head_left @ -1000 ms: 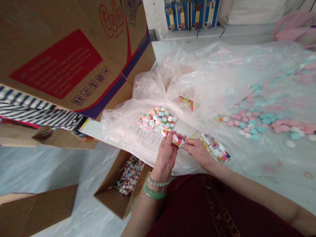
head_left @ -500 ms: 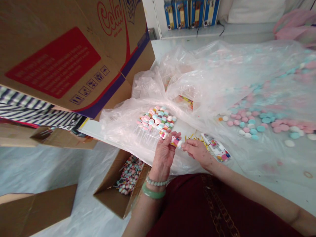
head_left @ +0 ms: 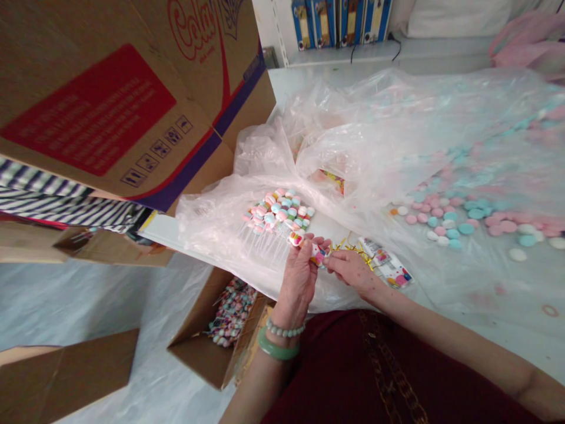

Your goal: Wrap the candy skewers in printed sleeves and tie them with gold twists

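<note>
Logging from the head view. At 11 o'clock, the brown cardboard carton flap (head_left: 110,100) carries red looping script (head_left: 192,29), reading roughly "Cola"; I cannot confirm the letters. Its red panel (head_left: 88,109) has small illegible print, and handling pictograms (head_left: 159,153) sit below. Nothing else is legible.

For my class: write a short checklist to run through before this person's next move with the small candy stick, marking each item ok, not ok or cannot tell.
1. Left hand grips the small candy stick: ok.
2. Right hand is in contact with it: cannot tell, the view is too tight.
3. Gold ties are free of the right hand: cannot tell.
4. Candy bundle sits together on the plastic sheet: ok.
5. Open cardboard box is below the hands, with candy inside: ok.
</note>
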Motion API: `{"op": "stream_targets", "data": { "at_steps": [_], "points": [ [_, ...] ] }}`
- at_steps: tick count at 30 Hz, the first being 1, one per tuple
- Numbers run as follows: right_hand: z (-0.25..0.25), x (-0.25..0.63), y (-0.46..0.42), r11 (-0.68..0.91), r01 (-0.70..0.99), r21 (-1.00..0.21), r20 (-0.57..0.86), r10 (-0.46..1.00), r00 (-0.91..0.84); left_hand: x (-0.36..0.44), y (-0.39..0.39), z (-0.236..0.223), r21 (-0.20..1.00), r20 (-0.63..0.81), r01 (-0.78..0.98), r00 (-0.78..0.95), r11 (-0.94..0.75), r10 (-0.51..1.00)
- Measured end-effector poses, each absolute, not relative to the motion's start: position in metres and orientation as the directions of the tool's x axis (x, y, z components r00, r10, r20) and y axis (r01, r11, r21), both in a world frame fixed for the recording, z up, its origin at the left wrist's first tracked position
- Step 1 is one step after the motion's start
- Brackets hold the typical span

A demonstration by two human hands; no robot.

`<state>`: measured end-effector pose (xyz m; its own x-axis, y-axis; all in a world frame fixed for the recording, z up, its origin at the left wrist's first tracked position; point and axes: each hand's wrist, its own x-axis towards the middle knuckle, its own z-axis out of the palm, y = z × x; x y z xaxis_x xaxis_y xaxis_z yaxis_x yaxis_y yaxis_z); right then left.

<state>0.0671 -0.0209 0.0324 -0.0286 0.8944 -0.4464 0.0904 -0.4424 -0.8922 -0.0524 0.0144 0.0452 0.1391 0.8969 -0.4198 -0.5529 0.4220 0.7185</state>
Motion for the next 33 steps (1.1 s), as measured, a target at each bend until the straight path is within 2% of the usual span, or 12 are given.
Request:
{"op": "stream_targets", "data": {
  "at_steps": [3, 6, 11, 14, 16, 18, 21, 23, 26, 30, 33],
  "points": [
    [0.032, 0.066, -0.021, -0.461, 0.072, -0.884, -0.464, 0.885, -0.030, -0.055, 0.017, 0.043, 0.708, -0.446, -0.554, 0.128, 0.437, 0.886],
    [0.030, 0.064, -0.021, -0.473, 0.005, -0.881, -0.473, 0.881, -0.004, -0.054, 0.014, 0.043, 0.732, -0.402, -0.539, 0.152, 0.416, 0.903],
    [0.033, 0.058, -0.021, -0.411, -0.270, -0.871, -0.433, 0.901, 0.024, -0.047, 0.010, 0.044, 0.753, -0.379, -0.503, 0.196, 0.424, 0.905],
    [0.036, 0.061, -0.024, -0.412, -0.327, -0.851, -0.421, 0.906, -0.044, -0.050, 0.015, 0.044, 0.703, -0.437, -0.516, 0.229, 0.489, 0.870],
    [0.035, 0.067, -0.027, -0.409, -0.271, -0.871, -0.395, 0.912, -0.107, -0.056, 0.021, 0.045, 0.642, -0.507, -0.538, 0.237, 0.546, 0.829],
    [0.033, 0.071, -0.029, -0.396, -0.133, -0.909, -0.383, 0.917, -0.113, -0.062, 0.025, 0.045, 0.611, -0.557, -0.555, 0.207, 0.565, 0.805],
    [0.032, 0.069, -0.027, -0.342, 0.085, -0.936, -0.344, 0.939, -0.015, -0.064, 0.024, 0.042, 0.667, -0.512, -0.547, 0.156, 0.506, 0.845],
    [0.034, 0.063, -0.024, -0.271, 0.162, -0.949, -0.271, 0.962, 0.026, -0.060, 0.021, 0.041, 0.705, -0.460, -0.535, 0.155, 0.465, 0.875],
    [0.040, 0.055, -0.020, -0.202, 0.211, -0.956, -0.194, 0.979, 0.056, -0.054, 0.018, 0.042, 0.679, -0.482, -0.545, 0.175, 0.492, 0.858],
    [0.041, 0.059, -0.022, -0.235, 0.131, -0.963, -0.228, 0.972, 0.061, -0.064, 0.025, 0.046, 0.561, -0.574, -0.541, 0.291, 0.627, 0.765],
    [0.037, 0.065, -0.026, -0.249, 0.143, -0.958, -0.250, 0.968, 0.008, -0.076, 0.035, 0.049, 0.516, -0.553, -0.628, 0.276, 0.583, 0.786]
  ]
}}
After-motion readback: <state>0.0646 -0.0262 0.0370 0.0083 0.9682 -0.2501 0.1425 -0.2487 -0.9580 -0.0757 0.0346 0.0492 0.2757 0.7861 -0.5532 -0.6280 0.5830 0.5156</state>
